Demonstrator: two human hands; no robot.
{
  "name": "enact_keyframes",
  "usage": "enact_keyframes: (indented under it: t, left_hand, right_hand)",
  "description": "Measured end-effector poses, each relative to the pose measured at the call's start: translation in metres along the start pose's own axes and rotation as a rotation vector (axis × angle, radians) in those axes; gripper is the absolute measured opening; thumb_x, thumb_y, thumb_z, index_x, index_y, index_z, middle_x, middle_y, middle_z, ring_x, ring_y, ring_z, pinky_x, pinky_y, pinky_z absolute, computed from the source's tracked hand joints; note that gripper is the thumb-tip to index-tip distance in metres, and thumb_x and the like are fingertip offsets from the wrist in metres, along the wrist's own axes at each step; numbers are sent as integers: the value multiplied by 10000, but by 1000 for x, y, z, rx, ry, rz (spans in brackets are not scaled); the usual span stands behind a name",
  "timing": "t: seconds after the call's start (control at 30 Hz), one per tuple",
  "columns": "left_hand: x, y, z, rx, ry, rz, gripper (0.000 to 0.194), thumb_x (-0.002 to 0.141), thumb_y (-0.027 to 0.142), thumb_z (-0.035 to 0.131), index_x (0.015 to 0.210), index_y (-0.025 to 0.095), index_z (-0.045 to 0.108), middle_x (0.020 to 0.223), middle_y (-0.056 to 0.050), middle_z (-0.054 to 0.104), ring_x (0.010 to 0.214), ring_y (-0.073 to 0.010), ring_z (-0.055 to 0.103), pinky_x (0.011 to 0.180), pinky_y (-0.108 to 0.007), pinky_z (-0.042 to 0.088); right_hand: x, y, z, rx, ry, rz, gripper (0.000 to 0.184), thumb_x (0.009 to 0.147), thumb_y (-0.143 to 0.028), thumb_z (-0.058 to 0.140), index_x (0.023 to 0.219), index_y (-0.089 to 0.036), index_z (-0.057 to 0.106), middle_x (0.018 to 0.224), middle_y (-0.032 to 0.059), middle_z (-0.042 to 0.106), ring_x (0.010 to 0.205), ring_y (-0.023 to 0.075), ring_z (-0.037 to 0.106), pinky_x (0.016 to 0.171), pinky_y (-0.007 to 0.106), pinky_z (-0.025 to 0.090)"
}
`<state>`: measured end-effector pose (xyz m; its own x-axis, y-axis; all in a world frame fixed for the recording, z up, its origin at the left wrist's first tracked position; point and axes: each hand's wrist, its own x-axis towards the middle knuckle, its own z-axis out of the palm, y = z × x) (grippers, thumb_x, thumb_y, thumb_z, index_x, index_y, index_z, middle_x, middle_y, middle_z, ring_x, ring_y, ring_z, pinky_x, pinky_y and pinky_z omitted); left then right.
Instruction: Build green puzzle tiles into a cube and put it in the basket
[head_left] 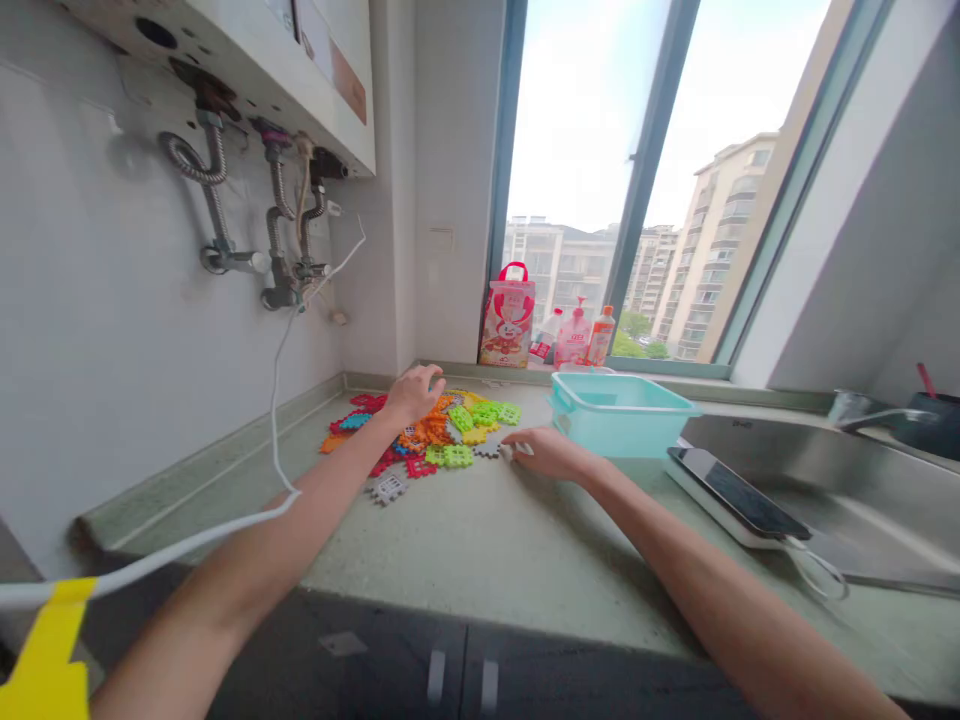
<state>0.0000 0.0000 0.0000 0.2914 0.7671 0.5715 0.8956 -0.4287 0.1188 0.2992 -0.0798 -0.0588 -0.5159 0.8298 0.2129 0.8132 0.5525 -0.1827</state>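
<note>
A heap of interlocking plastic building tiles (pixel 429 428) in orange, red, green, yellow, blue and grey lies on the countertop. My left hand (pixel 415 395) is over the back left of the heap, fingers loosely bent and apart, with nothing visible in them. At the heap's right side, my right hand (pixel 551 452) rests low by the counter, its fingertips beside a grey tile (pixel 488 450). Its thumb and fingers are apart. Nearest the front lies another grey tile (pixel 388 488). Behind my right hand stands a turquoise plastic tub (pixel 622 415).
A phone (pixel 739 492) on a white block with a cable lies by the steel sink (pixel 885 490). A pink bag (pixel 508 322) and several bottles (pixel 574 335) line the windowsill. A white cable (pixel 276 400) hangs at the left, crossing before my left forearm.
</note>
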Motion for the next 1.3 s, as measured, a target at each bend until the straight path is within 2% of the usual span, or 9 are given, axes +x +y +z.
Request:
enact_keyframes:
  t: [0.1,0.2,0.3,0.4,0.53,0.77,0.93,1.1,1.3]
  left_hand:
    - [-10,-20,23,106,-127,-18,519,1066,513,456,1427,200,658,1386,-151,721,1259,-331,678,1063,-449,513]
    - [-17,-28,32,136,-194,-46,552,1046,562,441,1397,212,683,1316,-152,756,1185,-342,713,1003,-442,535]
    - [-13,-34,34,138,-206,-32,493,1019,520,470,1340,241,719,1325,-123,751,1178,-324,711,983,-401,544]
    - [-8,-37,37,160,-189,9,469,1001,484,477,1311,248,738,1333,-117,732,1180,-326,704,998,-406,544]
    - [-7,-37,41,179,-185,16,502,999,499,463,1321,218,725,1350,-138,705,1174,-345,699,998,-436,549]
    - [-11,-35,41,196,-234,22,580,1011,549,464,1449,200,614,1384,-167,700,1236,-350,675,1023,-441,529]
    - [-13,-32,40,192,-298,73,684,1008,579,474,1629,294,438,1449,-141,682,1311,-381,625,1047,-493,504]
    - [-13,-28,39,193,-315,46,732,974,618,489,1600,238,481,1439,-172,682,1331,-409,601,1060,-519,495]
    - [-12,-26,35,215,-341,2,798,948,696,464,1562,190,508,1356,-233,696,1300,-414,630,1058,-520,498]
  right_hand:
    - [-7,-13,-16,-32,31,11,398,964,-184,630,1329,-235,780,1223,83,819,1094,282,784,967,351,583]
    - [-40,-27,-43,-5,220,52,352,1006,-253,607,1312,-269,780,1191,51,828,1046,248,792,932,327,580]
    - [-108,-26,-73,-49,520,245,338,1036,-383,555,1261,-282,787,1086,40,836,940,232,794,879,330,585]
    - [-188,-2,-94,-206,701,619,435,1023,-530,516,1233,-266,791,1147,101,820,997,295,778,939,415,581]
    - [-249,53,-109,-198,462,941,890,887,-777,584,1557,-191,573,1435,189,700,1226,418,703,1003,516,558]
    - [-239,91,-110,-118,252,1032,1085,800,-903,591,1630,-214,473,1253,165,791,1101,425,758,910,526,572]
    - [-234,94,-102,-236,161,1012,1051,789,-836,648,1627,-223,490,1282,166,780,1156,451,733,928,535,559]
    - [-231,109,-98,-227,152,1005,990,788,-785,673,1579,-203,549,1287,192,768,1109,432,745,913,515,565]
    - [-239,119,-110,122,127,1046,1186,707,-857,716,1652,-198,435,1246,189,765,1027,413,740,802,488,594]
